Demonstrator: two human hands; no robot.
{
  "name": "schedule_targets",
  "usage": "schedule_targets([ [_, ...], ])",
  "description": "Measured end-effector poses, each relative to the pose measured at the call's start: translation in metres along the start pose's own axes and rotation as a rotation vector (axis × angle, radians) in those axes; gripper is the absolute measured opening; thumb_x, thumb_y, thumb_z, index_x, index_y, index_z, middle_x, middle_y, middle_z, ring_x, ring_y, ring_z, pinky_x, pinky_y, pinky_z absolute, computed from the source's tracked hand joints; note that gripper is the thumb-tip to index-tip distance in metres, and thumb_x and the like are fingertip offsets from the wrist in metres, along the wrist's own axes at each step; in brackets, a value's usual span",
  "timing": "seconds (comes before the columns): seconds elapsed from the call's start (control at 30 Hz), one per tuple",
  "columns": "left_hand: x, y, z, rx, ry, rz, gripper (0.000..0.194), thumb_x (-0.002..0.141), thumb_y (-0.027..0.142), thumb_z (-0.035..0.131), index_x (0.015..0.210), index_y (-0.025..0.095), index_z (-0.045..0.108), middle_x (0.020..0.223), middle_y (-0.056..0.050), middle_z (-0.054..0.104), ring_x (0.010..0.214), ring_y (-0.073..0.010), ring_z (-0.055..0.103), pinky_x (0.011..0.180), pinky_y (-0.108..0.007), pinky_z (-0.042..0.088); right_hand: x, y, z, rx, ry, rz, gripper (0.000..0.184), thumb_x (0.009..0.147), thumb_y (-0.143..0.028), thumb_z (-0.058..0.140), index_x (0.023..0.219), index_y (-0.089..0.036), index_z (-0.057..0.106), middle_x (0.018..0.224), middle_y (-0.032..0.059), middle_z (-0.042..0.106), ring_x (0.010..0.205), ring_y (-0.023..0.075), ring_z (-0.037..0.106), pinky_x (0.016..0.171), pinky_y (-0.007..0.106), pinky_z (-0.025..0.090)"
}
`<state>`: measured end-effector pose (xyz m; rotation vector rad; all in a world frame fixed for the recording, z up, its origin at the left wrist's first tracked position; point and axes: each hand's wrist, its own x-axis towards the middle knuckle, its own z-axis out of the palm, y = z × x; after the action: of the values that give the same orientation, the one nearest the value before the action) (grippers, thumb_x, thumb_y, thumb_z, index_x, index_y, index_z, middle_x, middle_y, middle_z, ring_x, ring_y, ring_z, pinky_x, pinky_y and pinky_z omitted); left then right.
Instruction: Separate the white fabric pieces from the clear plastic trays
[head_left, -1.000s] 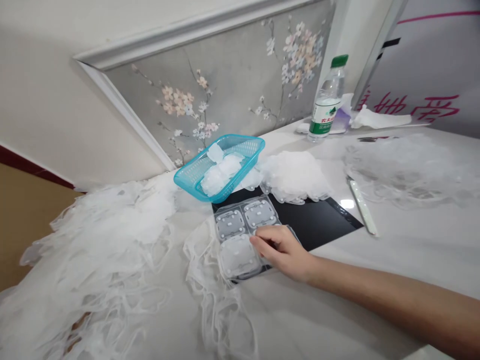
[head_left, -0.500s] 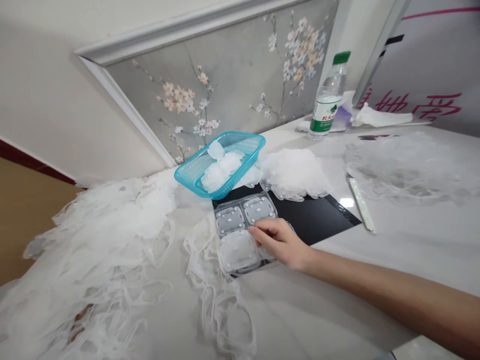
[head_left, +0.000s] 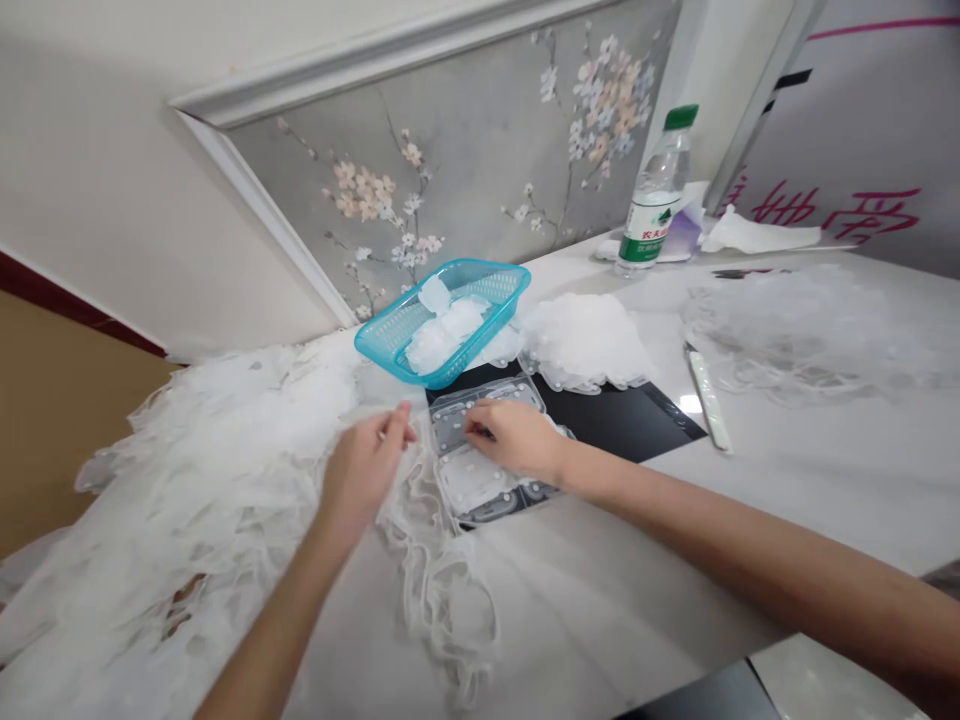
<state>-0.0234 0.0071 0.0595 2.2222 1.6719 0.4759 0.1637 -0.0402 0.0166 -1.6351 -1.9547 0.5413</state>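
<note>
On a black board point(head_left: 626, 425) lies a translucent sheet of moulded rounded-rectangle pieces point(head_left: 472, 478). My right hand point(head_left: 514, 438) is over its middle, fingers curled down; what they pinch is hidden. At the sheet's left side my left hand point(head_left: 364, 468) is raised with thumb and fingers pressed together; anything between them is too small to make out. Limp, stringy translucent offcuts point(head_left: 431, 560) trail toward the front edge between my forearms. Behind the board, a blue plastic basket point(head_left: 442, 375) contains several whitish translucent pieces point(head_left: 450, 330).
A heap of translucent scraps point(head_left: 247, 440) covers the table's left. A pile of pieces point(head_left: 589, 340) sits behind the board. Rightward are a pale-handled knife point(head_left: 709, 400), more scraps point(head_left: 817, 330), a dark-tipped tool point(head_left: 742, 273) and a water bottle point(head_left: 656, 200).
My left hand has come into view from below, reaching the sheet's left side. My right hand has moved slightly left and up across the sheet. The camera view has shifted a little.
</note>
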Motion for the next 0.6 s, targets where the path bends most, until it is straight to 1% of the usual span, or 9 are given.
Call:
schedule_targets([
  [0.03, -0.006, 0.0, 0.005, 0.03, -0.011, 0.005, 0.036, 0.088, 0.046, 0.048, 0.078, 0.015, 0.061, 0.07, -0.001, 0.06, 0.064, -0.0145, 0.057, 0.063, -0.03, 0.046, 0.002, 0.0, -0.001, -0.012, -0.014, 0.009, 0.013, 0.081, -0.016, 0.051, 0.084, -0.017, 0.064, 0.087, 0.0049, 0.062, 0.077, 0.0157, 0.056, 0.064, 0.023, 0.033],
  [0.07, -0.012, -0.001, 0.01, 0.058, -0.015, 0.012, 0.038, 0.087, 0.049, 0.046, 0.072, 0.016, 0.06, 0.066, -0.001, 0.059, 0.062, -0.0154, 0.056, 0.061, -0.029, 0.043, 0.003, 0.0, -0.002, -0.022, -0.032, 0.02, 0.013, 0.08, -0.018, 0.054, 0.087, -0.017, 0.065, 0.086, 0.0049, 0.063, 0.078, 0.0162, 0.057, 0.063, 0.023, 0.033],
  [0.1, -0.018, -0.001, 0.015, 0.077, -0.009, 0.022, 0.038, 0.086, 0.05, 0.046, 0.069, 0.018, 0.059, 0.067, -0.001, 0.06, 0.064, -0.017, 0.057, 0.06, -0.029, 0.04, 0.002, -0.001, -0.003, -0.03, -0.051, 0.035, 0.015, 0.079, -0.02, 0.056, 0.09, -0.018, 0.065, 0.084, 0.0044, 0.063, 0.077, 0.0163, 0.057, 0.062, 0.023, 0.032],
  [0.17, -0.026, -0.003, 0.025, 0.087, 0.014, 0.046, 0.033, 0.083, 0.05, 0.048, 0.074, 0.021, 0.059, 0.079, -0.003, 0.063, 0.076, -0.0209, 0.058, 0.061, -0.029, 0.039, -0.002, -0.003, -0.007, -0.043, -0.093, 0.076, 0.02, 0.078, -0.025, 0.059, 0.097, -0.019, 0.065, 0.075, 0.0029, 0.063, 0.07, 0.0161, 0.057, 0.057, 0.023, 0.03],
  [0.23, -0.029, -0.005, 0.033, 0.065, 0.012, 0.077, 0.029, 0.079, 0.049, 0.053, 0.081, 0.021, 0.059, 0.089, -0.004, 0.063, 0.085, -0.0229, 0.057, 0.066, -0.029, 0.04, -0.007, -0.007, -0.01, -0.061, -0.126, 0.127, 0.023, 0.078, -0.026, 0.058, 0.099, -0.019, 0.065, 0.068, 0.0024, 0.062, 0.064, 0.0165, 0.056, 0.053, 0.024, 0.028],
  [0.3, -0.028, -0.01, 0.037, 0.014, -0.027, 0.115, 0.028, 0.076, 0.048, 0.056, 0.086, 0.021, 0.06, 0.087, -0.004, 0.063, 0.084, -0.0221, 0.057, 0.069, -0.029, 0.042, -0.012, -0.011, -0.013, -0.08, -0.145, 0.17, 0.022, 0.077, -0.025, 0.059, 0.097, -0.018, 0.065, 0.066, 0.0034, 0.061, 0.064, 0.0176, 0.056, 0.052, 0.025, 0.026],
  [0.37, -0.027, -0.015, 0.04, -0.044, -0.085, 0.15, 0.028, 0.076, 0.045, 0.058, 0.091, 0.022, 0.06, 0.084, -0.002, 0.063, 0.08, -0.0196, 0.058, 0.07, -0.028, 0.044, -0.014, -0.013, -0.014, -0.101, -0.166, 0.187, 0.021, 0.077, -0.025, 0.059, 0.096, -0.017, 0.065, 0.067, 0.0042, 0.062, 0.065, 0.0184, 0.057, 0.052, 0.025, 0.026],
  [0.47, -0.027, -0.021, 0.041, -0.198, -0.159, 0.149, 0.034, 0.075, 0.043, 0.061, 0.101, 0.022, 0.057, 0.086, -0.002, 0.064, 0.082, -0.018, 0.059, 0.076, -0.028, 0.046, -0.013, -0.012, -0.015, -0.14, -0.204, 0.138, 0.023, 0.079, -0.028, 0.059, 0.1, -0.021, 0.064, 0.068, 0.003, 0.063, 0.065, 0.018, 0.057, 0.053, 0.024, 0.027],
  [0.6, -0.035, -0.015, 0.038, -0.599, -0.317, 0.012, 0.055, 0.073, 0.037, 0.067, 0.12, 0.024, 0.043, 0.099, -0.004, 0.066, 0.094, -0.0192, 0.06, 0.086, -0.031, 0.045, -0.01, -0.007, -0.016, -0.202, -0.197, 0.043, 0.03, 0.079, -0.035, 0.061, 0.107, -0.024, 0.061, 0.065, 0.0006, 0.062, 0.062, 0.0178, 0.058, 0.051, 0.024, 0.025],
])
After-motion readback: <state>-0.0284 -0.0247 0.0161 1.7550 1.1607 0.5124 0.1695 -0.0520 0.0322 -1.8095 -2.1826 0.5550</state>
